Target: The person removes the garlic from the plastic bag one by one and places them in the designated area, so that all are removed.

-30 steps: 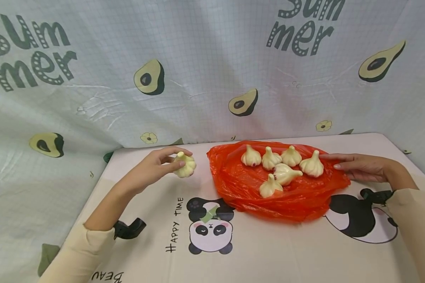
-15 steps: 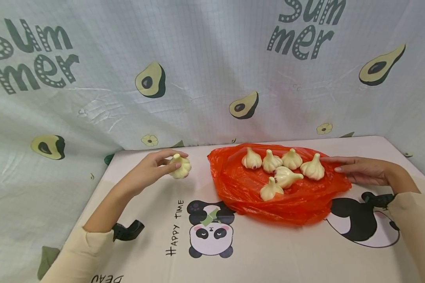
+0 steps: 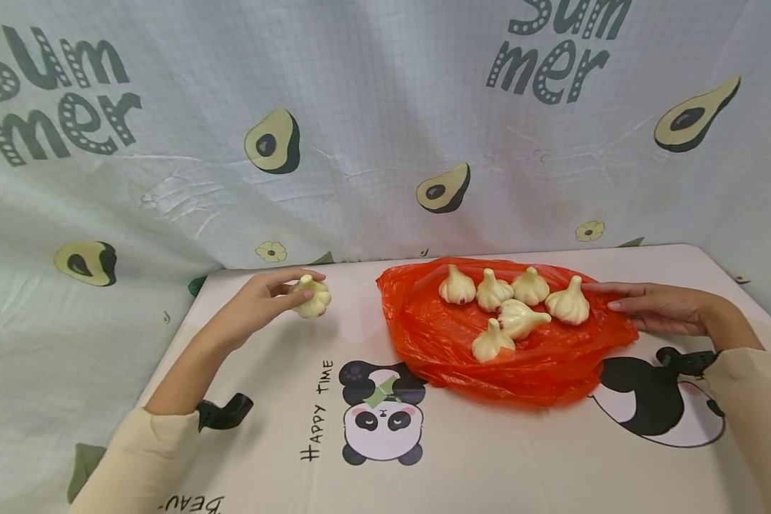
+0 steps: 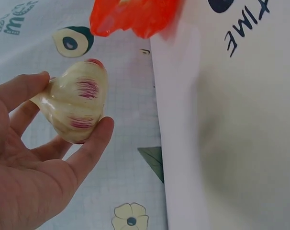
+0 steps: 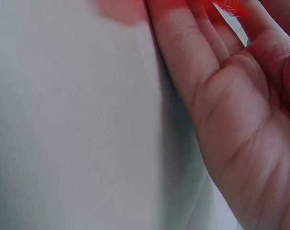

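My left hand (image 3: 260, 303) holds a garlic bulb (image 3: 312, 297) between thumb and fingers, raised over the back left of the table. In the left wrist view this garlic bulb (image 4: 78, 103) shows purple streaks and a reddish base. A thin red plastic bag (image 3: 424, 335) lies spread open at centre right, with several cream garlic bulbs (image 3: 519, 318) on it. At the bag's right edge, my right hand (image 3: 664, 308) holds the plastic between thumb and fingers. In the right wrist view, red film covers the fingers (image 5: 176, 36) of that hand; their tips are hidden.
The table (image 3: 488, 457) has a pale cloth printed with a panda (image 3: 383, 425) and lettering. Behind it hangs a curtain (image 3: 360, 86) with avocado prints, close to the table's back edge. A black wrist mount (image 3: 226, 412) sits on each forearm.
My left hand has moved a little to the left, away from the bag, with the garlic bulb in it. The right hand and the bag have stayed in place.
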`<state>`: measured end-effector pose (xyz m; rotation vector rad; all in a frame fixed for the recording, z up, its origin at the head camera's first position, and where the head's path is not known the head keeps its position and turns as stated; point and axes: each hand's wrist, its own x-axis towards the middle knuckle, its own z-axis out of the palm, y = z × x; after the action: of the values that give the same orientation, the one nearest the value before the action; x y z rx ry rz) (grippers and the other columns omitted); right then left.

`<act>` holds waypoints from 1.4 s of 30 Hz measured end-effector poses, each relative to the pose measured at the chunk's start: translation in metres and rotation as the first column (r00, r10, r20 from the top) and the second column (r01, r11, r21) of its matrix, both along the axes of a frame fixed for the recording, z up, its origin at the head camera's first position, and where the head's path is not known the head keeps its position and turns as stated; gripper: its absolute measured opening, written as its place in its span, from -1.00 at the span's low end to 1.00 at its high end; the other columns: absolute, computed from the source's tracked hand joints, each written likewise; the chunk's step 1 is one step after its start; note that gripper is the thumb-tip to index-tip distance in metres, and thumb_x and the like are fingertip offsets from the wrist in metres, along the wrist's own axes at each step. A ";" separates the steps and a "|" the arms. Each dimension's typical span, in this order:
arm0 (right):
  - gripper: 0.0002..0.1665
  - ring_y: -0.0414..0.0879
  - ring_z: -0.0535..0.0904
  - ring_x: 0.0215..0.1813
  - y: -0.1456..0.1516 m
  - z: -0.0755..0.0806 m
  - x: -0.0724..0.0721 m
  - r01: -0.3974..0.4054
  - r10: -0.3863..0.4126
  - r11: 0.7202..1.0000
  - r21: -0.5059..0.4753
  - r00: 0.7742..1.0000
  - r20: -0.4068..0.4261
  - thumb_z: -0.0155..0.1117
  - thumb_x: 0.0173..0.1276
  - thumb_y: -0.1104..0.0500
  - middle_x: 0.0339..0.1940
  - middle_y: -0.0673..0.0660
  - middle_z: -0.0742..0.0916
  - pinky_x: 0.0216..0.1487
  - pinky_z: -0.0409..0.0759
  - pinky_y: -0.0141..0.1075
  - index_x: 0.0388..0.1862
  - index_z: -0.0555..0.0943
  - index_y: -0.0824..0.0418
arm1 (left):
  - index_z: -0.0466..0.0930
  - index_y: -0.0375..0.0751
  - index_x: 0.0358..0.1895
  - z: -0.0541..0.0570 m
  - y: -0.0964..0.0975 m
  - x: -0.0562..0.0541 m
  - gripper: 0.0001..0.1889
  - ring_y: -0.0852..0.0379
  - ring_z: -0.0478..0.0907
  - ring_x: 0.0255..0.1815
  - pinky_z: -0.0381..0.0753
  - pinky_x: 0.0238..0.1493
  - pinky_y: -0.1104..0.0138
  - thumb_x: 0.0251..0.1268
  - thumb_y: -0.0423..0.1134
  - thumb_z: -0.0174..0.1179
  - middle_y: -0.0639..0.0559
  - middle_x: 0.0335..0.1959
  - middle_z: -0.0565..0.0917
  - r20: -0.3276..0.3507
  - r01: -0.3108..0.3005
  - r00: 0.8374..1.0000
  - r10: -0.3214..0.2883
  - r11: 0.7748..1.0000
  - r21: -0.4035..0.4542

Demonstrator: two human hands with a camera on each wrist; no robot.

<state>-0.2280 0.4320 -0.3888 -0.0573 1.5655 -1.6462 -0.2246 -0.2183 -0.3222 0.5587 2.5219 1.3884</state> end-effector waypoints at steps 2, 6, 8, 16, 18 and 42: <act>-0.41 0.00 0.60 0.28 -0.002 0.000 -0.001 0.002 -0.002 1.000 0.013 1.000 -0.010 -0.12 0.68 0.28 0.19 -0.23 0.63 0.35 0.44 0.00 0.40 0.53 -0.34 | 0.60 -0.15 0.29 -0.001 -0.005 -0.001 -0.62 -0.01 0.57 0.11 0.55 0.08 0.29 0.48 -0.19 0.24 -0.09 0.23 0.62 -0.002 -0.002 1.000 0.002 1.000 0.002; -0.41 0.02 0.61 0.27 -0.004 0.001 -0.004 0.001 0.000 1.000 0.015 1.000 -0.020 -0.12 0.68 0.28 0.19 -0.23 0.64 0.32 0.47 0.00 0.38 0.55 -0.34 | 0.58 -0.18 0.30 -0.005 -0.015 -0.004 -0.60 0.06 0.61 0.07 0.56 0.09 0.36 0.49 -0.18 0.23 -0.11 0.20 0.63 0.006 -0.004 1.000 0.004 0.999 0.032; -0.41 0.03 0.61 0.27 -0.004 0.001 -0.005 -0.002 0.002 1.000 0.004 1.000 -0.015 -0.13 0.68 0.28 0.19 -0.22 0.64 0.32 0.48 -0.01 0.36 0.56 -0.34 | 0.56 -0.20 0.32 -0.007 -0.020 -0.005 -0.59 0.09 0.62 0.07 0.55 0.10 0.37 0.50 -0.17 0.23 -0.13 0.20 0.63 0.017 0.002 1.000 -0.002 0.999 0.053; -0.39 0.02 0.59 0.28 -0.008 -0.002 -0.008 -0.005 0.006 1.000 -0.023 1.000 0.023 -0.12 0.67 0.30 0.19 -0.22 0.64 0.36 0.43 0.02 0.38 0.56 -0.32 | 0.49 -0.28 0.38 -0.019 -0.047 -0.014 -0.51 0.16 0.60 0.12 0.56 0.11 0.40 0.51 -0.13 0.20 -0.08 0.18 0.62 0.059 -0.006 0.998 0.002 0.997 0.073; -0.39 0.02 0.60 0.28 -0.009 -0.002 -0.009 -0.003 0.003 1.000 -0.024 1.000 0.024 -0.12 0.67 0.31 0.18 -0.22 0.64 0.36 0.43 0.02 0.36 0.57 -0.33 | 0.49 -0.29 0.37 -0.023 -0.055 -0.017 -0.53 0.17 0.60 0.10 0.57 0.11 0.40 0.51 -0.15 0.20 -0.07 0.15 0.63 0.066 -0.009 0.998 0.003 0.996 0.085; -0.36 -0.03 0.60 0.27 0.001 -0.008 -0.006 0.007 -0.007 1.000 -0.020 1.000 0.024 -0.16 0.69 0.28 0.18 -0.24 0.65 0.35 0.44 0.02 0.39 0.51 -0.41 | 0.48 -0.42 0.35 -0.060 -0.078 -0.046 -0.57 0.32 0.45 0.18 0.42 0.16 0.56 0.54 -0.30 0.14 -0.31 0.37 0.47 0.144 -0.049 0.989 0.039 0.997 0.064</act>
<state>-0.2335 0.4326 -0.3964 -0.0426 1.5326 -1.6627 -0.2708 -0.2964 -0.3821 0.4023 2.3966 1.4780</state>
